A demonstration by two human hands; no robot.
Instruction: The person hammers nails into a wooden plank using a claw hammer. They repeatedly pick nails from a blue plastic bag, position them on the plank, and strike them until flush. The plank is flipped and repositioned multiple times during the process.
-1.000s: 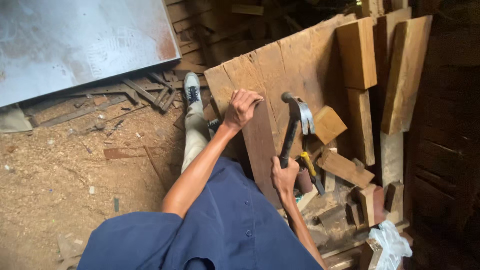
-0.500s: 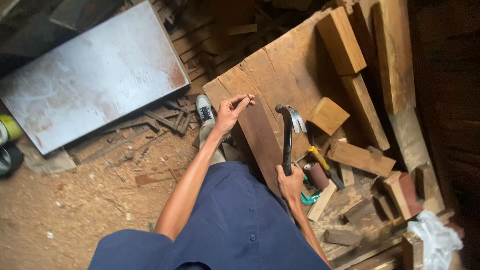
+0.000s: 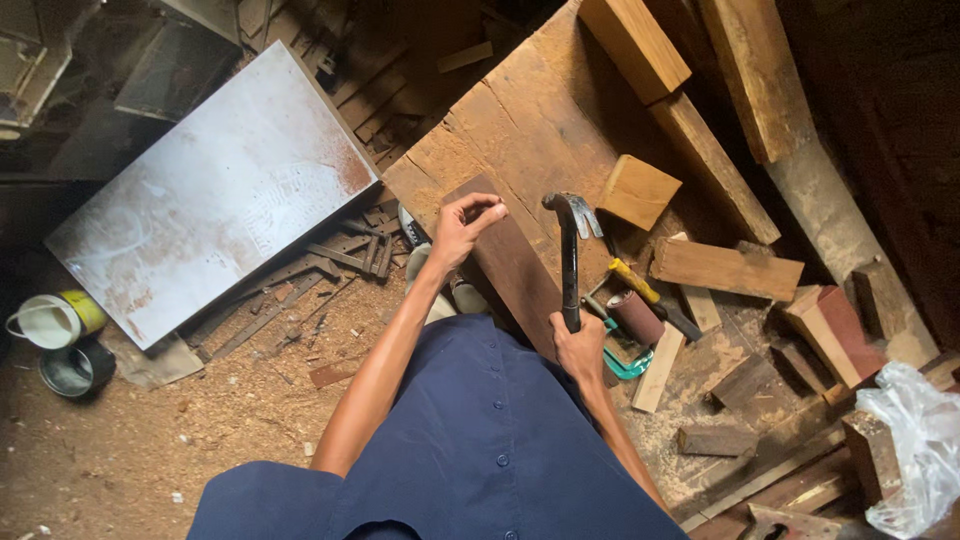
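A worker's left hand (image 3: 462,225) is pinching something small, too tiny to identify, against the top of a dark plank (image 3: 510,265) lying on the workbench (image 3: 520,120), while the right hand (image 3: 578,345) is gripping a claw hammer (image 3: 570,255) raised just beside it, head level with the fingertips, 1 wood block (image 3: 637,190) lying nearby.

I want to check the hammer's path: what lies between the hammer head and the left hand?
In the head view, only the dark plank's bare top lies between the hammer head and the left hand, which pinches at the plank's far end.

Single head-worn view, looking steeply down, close over workbench (image 3: 520,110) and sawdust floor (image 3: 120,450)
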